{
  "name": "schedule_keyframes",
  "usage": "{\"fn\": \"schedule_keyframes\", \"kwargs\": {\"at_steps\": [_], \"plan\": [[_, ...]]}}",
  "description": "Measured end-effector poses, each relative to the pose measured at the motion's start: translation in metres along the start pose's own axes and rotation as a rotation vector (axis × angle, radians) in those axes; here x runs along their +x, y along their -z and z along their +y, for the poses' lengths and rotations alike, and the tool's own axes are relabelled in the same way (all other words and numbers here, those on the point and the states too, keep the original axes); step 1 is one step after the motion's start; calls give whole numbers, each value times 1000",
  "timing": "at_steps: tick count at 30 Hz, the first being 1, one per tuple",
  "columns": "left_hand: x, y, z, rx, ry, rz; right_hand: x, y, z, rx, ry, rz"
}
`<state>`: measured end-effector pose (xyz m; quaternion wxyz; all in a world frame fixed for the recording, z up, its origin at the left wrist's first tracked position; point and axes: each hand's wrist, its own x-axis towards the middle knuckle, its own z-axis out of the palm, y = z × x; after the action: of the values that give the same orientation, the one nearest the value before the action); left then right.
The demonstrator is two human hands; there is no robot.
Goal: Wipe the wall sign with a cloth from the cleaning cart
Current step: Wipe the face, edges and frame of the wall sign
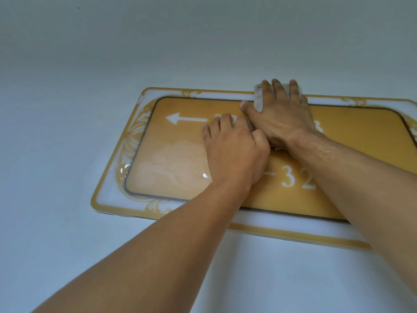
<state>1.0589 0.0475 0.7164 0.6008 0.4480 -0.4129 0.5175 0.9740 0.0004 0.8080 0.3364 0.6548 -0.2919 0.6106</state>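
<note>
A gold and white wall sign (171, 154) with a white arrow and white numbers fills the middle of the head view. My right hand (282, 116) lies flat on its upper middle, fingers spread, pressing a pale cloth (258, 99) against the sign's top border. Only the cloth's edges show around the fingers. My left hand (232, 152) rests just left of and below the right hand, fingers curled against the sign face, touching the right hand's thumb side. Whether the left hand also touches the cloth is hidden.
A plain pale wall (90, 64) surrounds the sign on all sides. Both forearms cross the sign's lower border from the bottom of the view. The sign's right end runs out of frame.
</note>
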Motion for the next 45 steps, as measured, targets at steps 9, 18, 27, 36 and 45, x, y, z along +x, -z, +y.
{"fn": "schedule_keyframes", "kwargs": {"at_steps": [9,18,27,36,45], "plan": [[0,1,1,13,-2,-4,2,2,-2,9,-4,1],[-4,17,-24,-20,-130,-103,-3,-3,-14,10,-11,-2],[10,35,-53,93,-231,-68,-1,-3,-19,5,-30,16],[33,69,-117,273,-169,-88,0,-7,-35,19,-52,26],[45,104,-176,208,-22,-38,6,-12,-80,25,-8,1]]}}
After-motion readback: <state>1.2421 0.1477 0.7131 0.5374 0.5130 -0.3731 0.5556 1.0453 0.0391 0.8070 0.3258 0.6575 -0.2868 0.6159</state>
